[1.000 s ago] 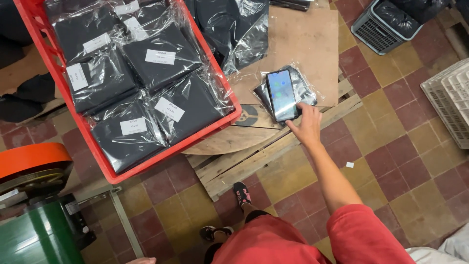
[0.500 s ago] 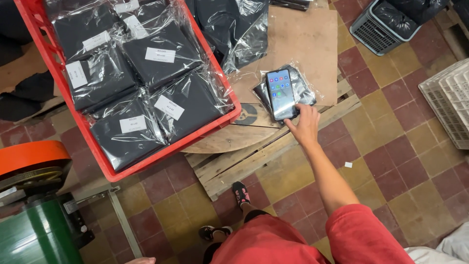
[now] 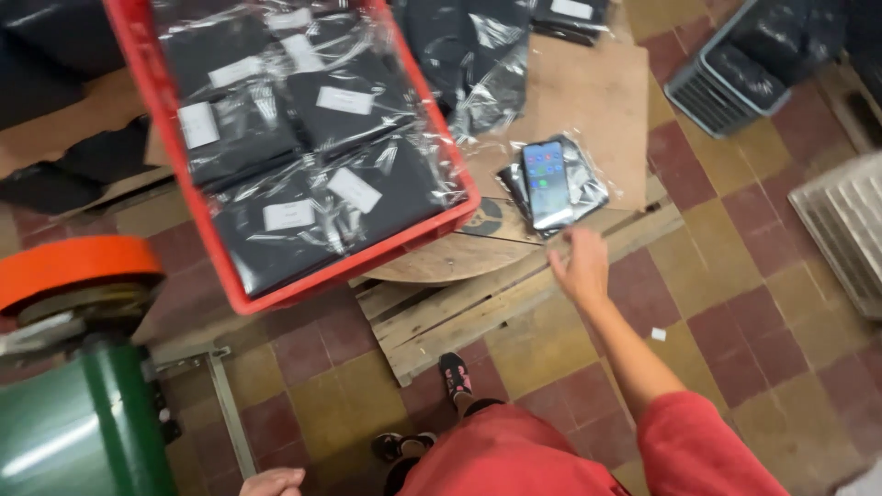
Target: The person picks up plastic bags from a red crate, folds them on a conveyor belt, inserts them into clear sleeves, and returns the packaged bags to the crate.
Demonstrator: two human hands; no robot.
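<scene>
Tiled workshop floor, low wooden pallet (image 3: 459,303): I watch the right hand (image 3: 581,266), a second ago on the smartphone (image 3: 547,184), come away open and empty. Phone lies screen-up on a clear-bagged dark packet (image 3: 588,188) beside the red crate (image 3: 303,147). Left hand (image 3: 273,481) barely shows; grip unclear.

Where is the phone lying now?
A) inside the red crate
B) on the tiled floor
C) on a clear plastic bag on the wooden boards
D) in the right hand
C: the phone lies screen up on a clear plastic bag, while the right hand is apart from it, open.
</scene>
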